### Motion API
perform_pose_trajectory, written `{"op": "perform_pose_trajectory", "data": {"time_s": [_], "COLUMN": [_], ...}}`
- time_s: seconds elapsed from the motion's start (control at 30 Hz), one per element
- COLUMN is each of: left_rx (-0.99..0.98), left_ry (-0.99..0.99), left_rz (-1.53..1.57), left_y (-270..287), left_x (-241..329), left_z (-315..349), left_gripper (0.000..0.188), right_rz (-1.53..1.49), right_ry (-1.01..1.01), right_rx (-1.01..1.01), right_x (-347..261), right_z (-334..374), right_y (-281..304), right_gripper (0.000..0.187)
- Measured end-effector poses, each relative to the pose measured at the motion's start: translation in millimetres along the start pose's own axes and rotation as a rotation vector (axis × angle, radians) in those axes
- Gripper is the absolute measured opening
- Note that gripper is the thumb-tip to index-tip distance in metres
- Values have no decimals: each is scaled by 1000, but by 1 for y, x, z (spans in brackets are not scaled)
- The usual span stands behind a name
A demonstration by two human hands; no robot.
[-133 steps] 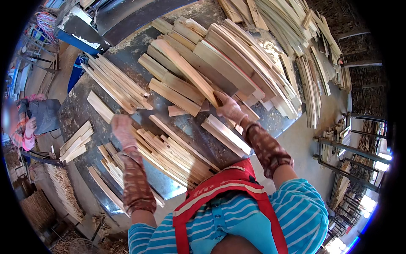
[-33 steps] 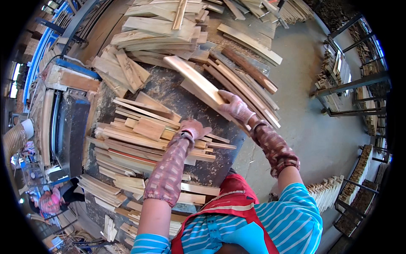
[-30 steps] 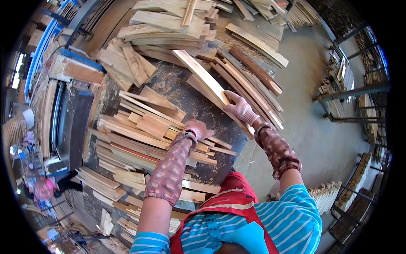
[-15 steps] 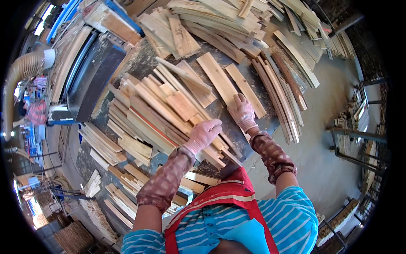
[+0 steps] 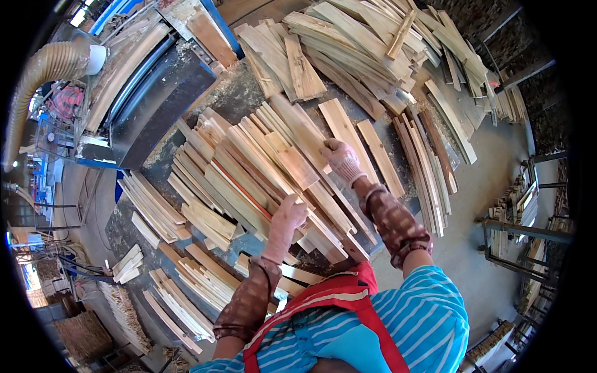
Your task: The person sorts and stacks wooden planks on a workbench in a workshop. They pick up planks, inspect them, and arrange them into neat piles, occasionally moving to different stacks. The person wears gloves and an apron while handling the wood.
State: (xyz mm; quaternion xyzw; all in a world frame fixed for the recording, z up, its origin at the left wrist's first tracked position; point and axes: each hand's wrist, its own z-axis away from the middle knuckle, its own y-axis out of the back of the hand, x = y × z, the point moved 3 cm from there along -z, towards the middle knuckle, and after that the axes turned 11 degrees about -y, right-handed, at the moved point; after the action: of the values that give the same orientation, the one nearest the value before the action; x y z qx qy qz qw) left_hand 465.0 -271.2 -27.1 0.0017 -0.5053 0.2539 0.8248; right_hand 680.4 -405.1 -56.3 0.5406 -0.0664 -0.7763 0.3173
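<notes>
My right hand [image 5: 343, 160], in a pale pink knit glove, grips the near end of a wide wooden board [image 5: 298, 124]. The board is smeared by motion and slants away to the far left. Lower and to the left, my left hand [image 5: 288, 219], gloved alike, is closed over the near part of a stack of wooden strips [image 5: 242, 165]; what its fingers hold, if anything, is hidden. A short wide board [image 5: 291, 160] rests on top of this stack. Two separate planks, a wider plank [image 5: 349, 133] and a narrower plank [image 5: 380, 156], lie right of my right hand.
A large heap of boards [image 5: 348, 50] covers the table's far side. Long dark-edged strips [image 5: 423, 161] lie at the right, shorter strips [image 5: 149, 205] at the left. A machine with a dark bed [image 5: 161, 93] and a ribbed hose [image 5: 59, 62] stand far left. Metal racks [image 5: 528, 230] stand right.
My right hand has left the wider plank, moved left and taken hold of the wide board. My left hand remains closed at the strips. The whole view has shifted.
</notes>
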Motion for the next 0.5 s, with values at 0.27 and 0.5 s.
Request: {"op": "perform_pose_trajectory", "data": {"time_s": [0.27,0.5], "left_rx": [197,231], "left_ry": [174,151], "left_rz": [630,582], "left_y": [2,16], "left_x": [-29,-20], "left_z": [-65,-42], "left_gripper": [32,38], "right_rz": [-150,574], "right_ry": [-43,113], "right_rx": [-325,140], "right_x": [10,36], "right_z": [92,-56], "right_y": [-21,-25], "right_gripper": [34,25]}}
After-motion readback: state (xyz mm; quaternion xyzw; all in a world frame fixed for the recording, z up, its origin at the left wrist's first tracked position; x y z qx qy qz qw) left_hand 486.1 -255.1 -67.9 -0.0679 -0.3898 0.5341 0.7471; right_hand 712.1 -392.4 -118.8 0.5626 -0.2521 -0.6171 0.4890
